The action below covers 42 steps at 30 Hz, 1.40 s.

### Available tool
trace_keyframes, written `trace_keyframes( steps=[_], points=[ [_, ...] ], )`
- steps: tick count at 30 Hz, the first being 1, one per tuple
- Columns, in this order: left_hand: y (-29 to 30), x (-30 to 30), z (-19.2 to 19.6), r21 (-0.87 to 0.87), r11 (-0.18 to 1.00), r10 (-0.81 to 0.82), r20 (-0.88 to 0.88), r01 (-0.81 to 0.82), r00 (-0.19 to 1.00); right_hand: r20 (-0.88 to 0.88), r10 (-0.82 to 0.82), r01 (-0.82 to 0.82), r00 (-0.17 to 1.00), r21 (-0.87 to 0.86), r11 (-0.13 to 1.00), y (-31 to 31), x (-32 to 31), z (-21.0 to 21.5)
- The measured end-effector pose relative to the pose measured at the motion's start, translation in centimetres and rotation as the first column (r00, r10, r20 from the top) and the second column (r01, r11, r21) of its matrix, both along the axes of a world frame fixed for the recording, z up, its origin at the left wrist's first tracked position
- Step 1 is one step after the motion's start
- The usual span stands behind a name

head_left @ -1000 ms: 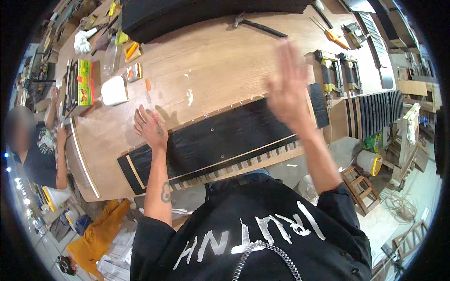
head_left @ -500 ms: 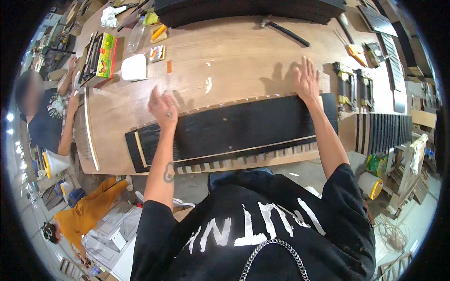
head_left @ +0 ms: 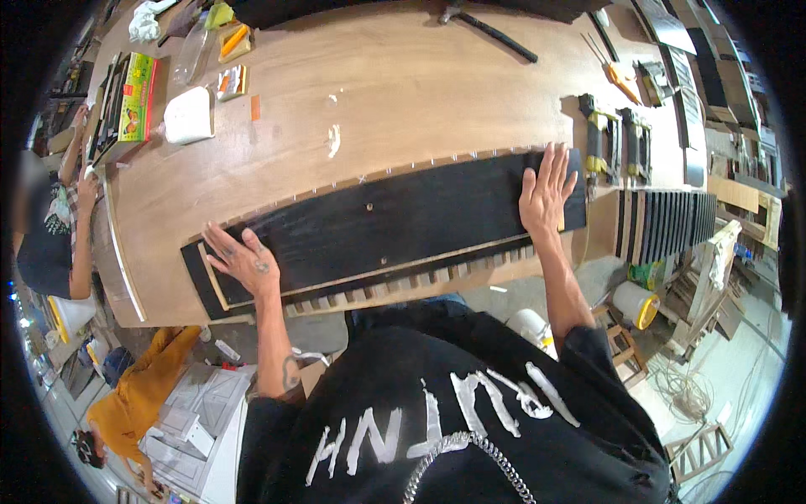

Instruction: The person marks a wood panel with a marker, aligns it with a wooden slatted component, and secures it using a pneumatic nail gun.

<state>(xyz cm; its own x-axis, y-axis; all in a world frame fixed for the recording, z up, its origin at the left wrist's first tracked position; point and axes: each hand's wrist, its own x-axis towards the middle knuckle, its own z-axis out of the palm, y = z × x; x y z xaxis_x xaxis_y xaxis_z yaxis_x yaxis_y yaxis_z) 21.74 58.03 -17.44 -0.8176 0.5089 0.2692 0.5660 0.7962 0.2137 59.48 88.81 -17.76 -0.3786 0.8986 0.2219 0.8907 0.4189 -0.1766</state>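
Black panel [head_left: 437, 202] lies along the near edge of the tabletop [head_left: 277, 168]. Step reads as flat-hand steadying: left hand [head_left: 252, 262] on its left end, right hand [head_left: 548, 195] on its right end, fingers spread, gripping nothing. Any shift would call for both palms working together. Right end's tight, staple guns [head_left: 597, 139] just beside; far side has free room up to the hammer [head_left: 495, 38].

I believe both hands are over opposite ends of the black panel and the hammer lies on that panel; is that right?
Not quite: in the head view, the hammer lies on the brown tabletop, beyond the black panel. The left hand and right hand are over that panel's opposite ends.
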Motion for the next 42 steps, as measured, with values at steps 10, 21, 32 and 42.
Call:
trace_keyframes(
  steps=[10, 21, 32, 42],
  points=[
    [-1.8, -3.2, 4.6, 0.36, 0.929, 0.073, 0.056, -0.089, 0.996, 0.034, 0.042, -0.04, 0.999, -0.05, 0.998, 1.2, -0.6, 4.1],
    [4.5, -7.6, 0.2, -0.042, 0.992, -0.119, 0.026, 0.12, 0.993, 0.044, 0.12, -0.121, 0.992, 0.007, 0.993, 3.4, -5.0, -1.8],
    [3.8, -8.3, -0.1, -0.029, 0.999, -0.007, 0.41, 0.021, 0.912, -0.127, 0.173, -0.151, 0.977, 0.161, 0.975, 0.8, -4.4, -0.7],
    [-2.5, -8.4, -2.2, 0.032, 0.999, -0.027, -0.113, 0.031, 0.993, -0.091, -0.07, 0.09, 0.993, 0.237, 0.967, -2.2, 0.0, 1.1]
  ],
)
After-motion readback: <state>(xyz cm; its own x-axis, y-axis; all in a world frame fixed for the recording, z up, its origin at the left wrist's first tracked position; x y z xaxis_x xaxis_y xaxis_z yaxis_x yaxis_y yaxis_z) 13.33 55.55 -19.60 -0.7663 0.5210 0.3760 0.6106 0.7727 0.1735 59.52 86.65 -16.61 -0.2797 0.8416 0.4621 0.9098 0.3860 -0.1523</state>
